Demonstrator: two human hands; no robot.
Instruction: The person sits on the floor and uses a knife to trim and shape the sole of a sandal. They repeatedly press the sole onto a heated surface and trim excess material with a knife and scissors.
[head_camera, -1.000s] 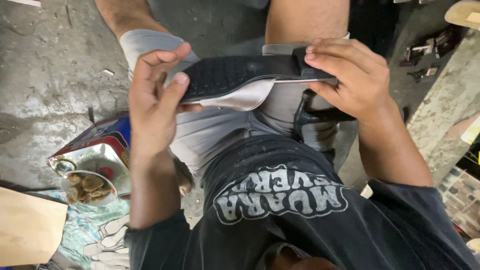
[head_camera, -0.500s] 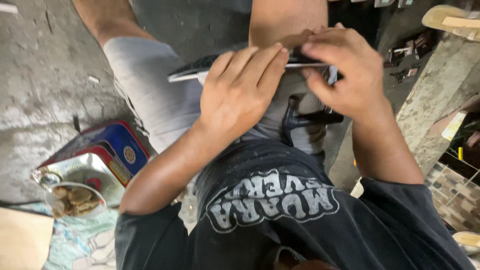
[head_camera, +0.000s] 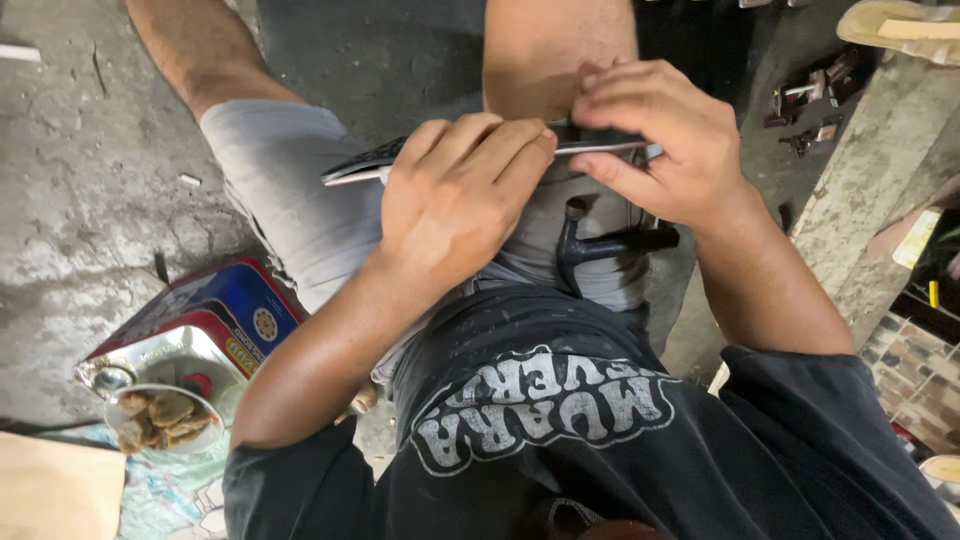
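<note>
place: informal workshop | cues: stained concrete floor (head_camera: 70, 200); hammer (head_camera: 600, 245); scattered scraps (head_camera: 810, 110)

A blue and red tin (head_camera: 215, 320) lies open on the concrete floor (head_camera: 70, 180), a small bowl of brown pieces (head_camera: 160, 418) just beside it. A black hammer (head_camera: 600, 245) rests on the lap.

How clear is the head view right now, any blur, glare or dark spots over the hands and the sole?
Head view: both hands sharp, left hand and right hand evenly lit, no glare; the dark sole edge is crisp; the hammer sits in shadow; the open tin shows mild shine; wide-angle bending at the edges.
</note>
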